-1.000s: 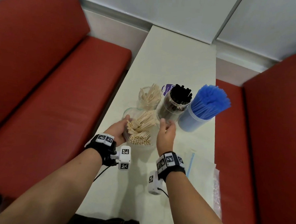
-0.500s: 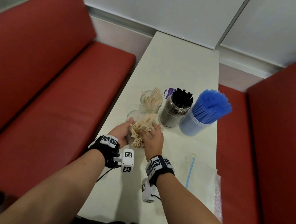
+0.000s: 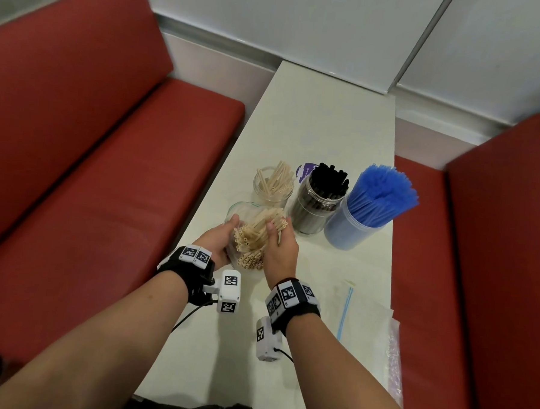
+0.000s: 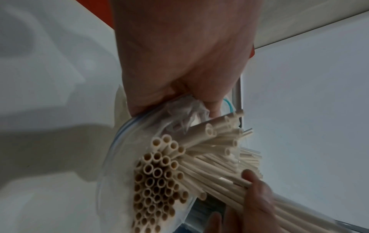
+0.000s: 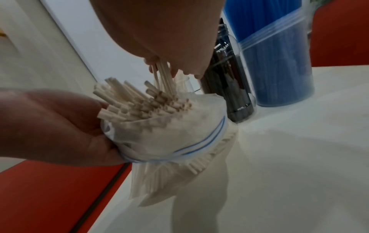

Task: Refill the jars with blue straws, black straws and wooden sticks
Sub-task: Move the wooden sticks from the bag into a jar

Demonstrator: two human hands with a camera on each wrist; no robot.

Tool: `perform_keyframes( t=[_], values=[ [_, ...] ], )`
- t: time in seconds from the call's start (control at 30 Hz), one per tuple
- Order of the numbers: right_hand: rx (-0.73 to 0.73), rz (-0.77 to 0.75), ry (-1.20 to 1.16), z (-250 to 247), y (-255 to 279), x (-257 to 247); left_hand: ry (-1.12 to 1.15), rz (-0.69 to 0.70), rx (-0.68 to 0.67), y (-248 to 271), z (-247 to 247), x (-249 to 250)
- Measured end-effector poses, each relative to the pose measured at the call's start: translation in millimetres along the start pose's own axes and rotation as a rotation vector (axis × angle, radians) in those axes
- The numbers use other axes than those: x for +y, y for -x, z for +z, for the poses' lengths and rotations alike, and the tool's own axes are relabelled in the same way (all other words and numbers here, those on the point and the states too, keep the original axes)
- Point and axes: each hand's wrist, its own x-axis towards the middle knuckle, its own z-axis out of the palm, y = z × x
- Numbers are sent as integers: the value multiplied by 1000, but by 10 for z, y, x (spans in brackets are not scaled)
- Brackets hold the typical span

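So the white worktop (image 3: 314, 119) runs between two red benches (image 3: 77, 163). Beyond the grip stand the blue straws' tub (image 3: 348, 230), the black straws' jar (image 3: 312, 212) and a small stick jar (image 3: 271, 188). Left hand (image 3: 221, 241) clamps the zip bag (image 5: 169, 134); right hand (image 3: 280, 251) pinches wooden sticks (image 3: 254, 238) sticking out of it.

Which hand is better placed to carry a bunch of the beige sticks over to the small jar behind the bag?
Probably the right hand: its fingers already curl around some of the sticks. The left hand holds the plastic bag, steadying it. The small jar stands just beyond.
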Motion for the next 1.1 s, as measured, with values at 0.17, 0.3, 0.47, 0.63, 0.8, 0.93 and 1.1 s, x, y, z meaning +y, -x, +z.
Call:
perform_keyframes(
  t=[0.17,0.3,0.47,0.63,0.8,0.93,1.1],
  values=[
    [9,-113,-30,39,41,-143,7,31,14,-14,-30,-29],
    [5,-73,-81,47,8,-267,-4,22,34,-29,-52,-25],
    [-148,-87,42,-27,-264,-587,-21,14,27,-52,-48,-12],
    [-111,-234,-107,-241,-655,-1270,-13,-1,26,-106,-45,17],
    [76,-444,-188,-333,-1053,-1665,8,-13,28,-142,-62,28],
    [109,-309,-131,-133,-1176,-1374,-7,-11,27,-140,-86,29],
    [-49,-96,3,82,-1214,-829,-18,-14,51,-158,-132,37]
  ],
)
